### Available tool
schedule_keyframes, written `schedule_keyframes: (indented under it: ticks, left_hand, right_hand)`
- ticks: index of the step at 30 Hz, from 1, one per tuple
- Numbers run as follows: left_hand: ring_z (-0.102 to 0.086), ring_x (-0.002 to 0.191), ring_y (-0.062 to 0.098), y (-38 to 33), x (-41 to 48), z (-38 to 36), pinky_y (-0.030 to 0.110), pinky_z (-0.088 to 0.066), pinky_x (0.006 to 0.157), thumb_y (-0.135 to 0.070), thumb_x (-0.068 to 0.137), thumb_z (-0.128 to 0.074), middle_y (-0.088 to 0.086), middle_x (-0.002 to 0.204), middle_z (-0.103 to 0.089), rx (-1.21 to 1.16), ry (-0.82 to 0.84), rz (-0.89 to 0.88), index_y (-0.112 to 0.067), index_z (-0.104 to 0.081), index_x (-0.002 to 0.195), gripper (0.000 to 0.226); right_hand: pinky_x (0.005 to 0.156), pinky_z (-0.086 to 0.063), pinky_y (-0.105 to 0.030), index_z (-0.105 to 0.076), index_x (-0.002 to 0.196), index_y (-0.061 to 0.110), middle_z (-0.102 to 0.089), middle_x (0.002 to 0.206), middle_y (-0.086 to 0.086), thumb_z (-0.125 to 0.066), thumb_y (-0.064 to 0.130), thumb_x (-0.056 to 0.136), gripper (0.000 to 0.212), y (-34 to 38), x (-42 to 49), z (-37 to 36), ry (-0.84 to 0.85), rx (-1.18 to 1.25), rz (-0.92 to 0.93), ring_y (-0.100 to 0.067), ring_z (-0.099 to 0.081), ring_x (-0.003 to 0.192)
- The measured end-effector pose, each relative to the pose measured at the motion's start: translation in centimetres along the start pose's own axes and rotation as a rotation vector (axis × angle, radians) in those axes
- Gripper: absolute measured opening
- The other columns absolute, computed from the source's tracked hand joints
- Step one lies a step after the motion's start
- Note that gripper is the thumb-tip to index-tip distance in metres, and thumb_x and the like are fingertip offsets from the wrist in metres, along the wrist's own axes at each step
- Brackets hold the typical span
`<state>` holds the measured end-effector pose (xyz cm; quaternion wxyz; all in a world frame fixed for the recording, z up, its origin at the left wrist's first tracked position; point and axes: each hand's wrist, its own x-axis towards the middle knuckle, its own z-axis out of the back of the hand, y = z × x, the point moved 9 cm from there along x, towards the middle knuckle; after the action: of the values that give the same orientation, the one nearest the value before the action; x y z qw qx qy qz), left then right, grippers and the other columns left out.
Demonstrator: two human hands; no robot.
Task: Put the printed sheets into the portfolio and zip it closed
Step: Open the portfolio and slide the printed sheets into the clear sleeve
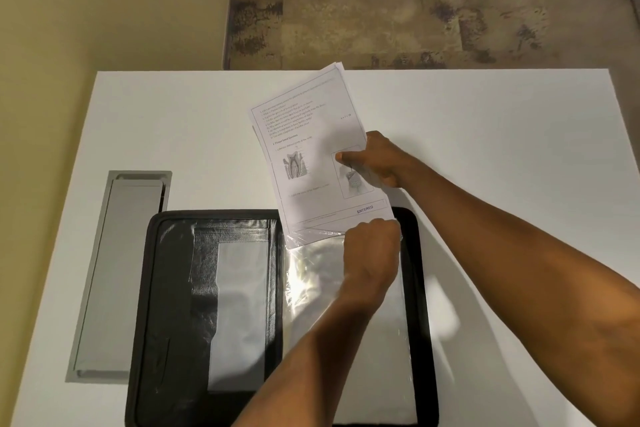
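As hand point(381, 159) (right) holds sheets point(311, 135), portfolio point(169, 288) gapes.

Bare desk point(502, 135) runs right of the right hand point(379, 159) — left of the left hand point(372, 250) lie the open portfolio point(166, 288) and a grey hatch point(117, 270).

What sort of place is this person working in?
Likely an office or study room: a white desk with a metal cable hatch set into it, an open black portfolio with a clear sleeve, and printed sheets.
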<state>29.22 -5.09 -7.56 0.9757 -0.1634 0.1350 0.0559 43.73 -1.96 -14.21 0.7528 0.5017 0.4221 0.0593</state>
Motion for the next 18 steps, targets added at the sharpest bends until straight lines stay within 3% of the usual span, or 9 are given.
schedule_keyframes:
  ticks: [2,5,8,13,18]
  left_hand:
    - [-0.064,0.067,0.025,-0.3,-0.4,0.1,0.031,-0.039,0.062,-0.001,0.094,-0.061,0.007,0.079,-0.065,0.008,0.033,0.005,-0.013,-0.067,0.092,0.014]
    - [-0.056,0.053,0.023,-0.8,-1.1,0.1,0.028,-0.037,0.053,0.0,0.077,-0.08,0.005,0.065,-0.055,-0.035,0.079,0.019,-0.012,-0.07,0.081,0.017]
    - [-0.062,0.065,0.028,-1.3,-1.2,-0.2,0.032,-0.044,0.055,0.001,0.06,-0.09,0.008,0.073,-0.066,0.004,-0.02,-0.048,-0.009,-0.075,0.079,0.026]
    - [-0.055,0.082,0.032,-0.9,-1.1,0.7,0.041,-0.043,0.071,0.008,0.064,-0.079,0.013,0.087,-0.062,0.024,-0.185,-0.197,-0.003,-0.069,0.08,0.022]
    - [-0.059,0.091,0.028,-0.7,-0.9,0.5,0.037,-0.047,0.074,-0.005,0.074,-0.085,0.013,0.105,-0.068,0.022,-0.225,-0.357,-0.003,-0.076,0.092,0.02]
  right_hand:
    - [0.104,-0.054,-0.053,-0.074,0.117,0.015,-0.078,0.107,-0.006,-0.083,0.036,0.08,0.043,-0.3,-0.1,0.2,-0.008,-0.016,0.007,-0.028,-0.072,0.106]
    - [0.103,-0.055,-0.052,-0.072,0.12,0.016,-0.077,0.108,-0.004,-0.081,0.037,0.083,0.043,-0.3,-0.2,0.6,-0.013,-0.034,0.016,-0.026,-0.072,0.105]
    - [0.103,-0.055,-0.049,-0.073,0.117,0.015,-0.077,0.107,-0.005,-0.081,0.032,0.087,0.036,0.0,-0.1,1.0,-0.02,-0.035,0.018,-0.025,-0.072,0.105]
    - [0.103,-0.055,-0.047,-0.069,0.125,0.014,-0.075,0.113,-0.006,-0.079,0.032,0.09,0.04,0.3,0.0,1.0,-0.013,-0.066,0.018,-0.026,-0.07,0.107]
    - [0.102,-0.055,-0.049,-0.067,0.129,0.013,-0.074,0.112,-0.005,-0.078,0.033,0.09,0.045,0.1,0.0,0.7,-0.011,-0.081,0.01,-0.026,-0.069,0.106]
